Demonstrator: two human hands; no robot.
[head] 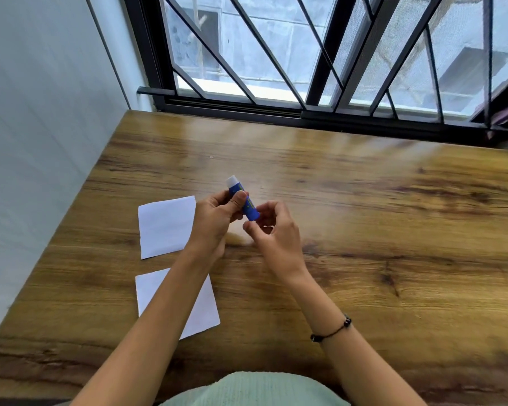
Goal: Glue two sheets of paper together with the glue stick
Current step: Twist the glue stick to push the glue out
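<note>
A blue glue stick (248, 208) with a white end pointing away from me is held above the wooden table (364, 215). My left hand (214, 224) grips its middle, thumb on top. My right hand (276, 232) has its fingertips curled around the stick's near blue end. Two white sheets of paper lie flat on the left part of the table: one farther sheet (165, 227) beside my left hand, and one nearer sheet (203, 309) partly hidden under my left forearm. The two sheets are apart.
A pale wall (41, 112) runs along the table's left edge. A barred window with a black frame (305, 112) stands at the table's far edge. My right wrist wears a black cord bracelet (332, 332).
</note>
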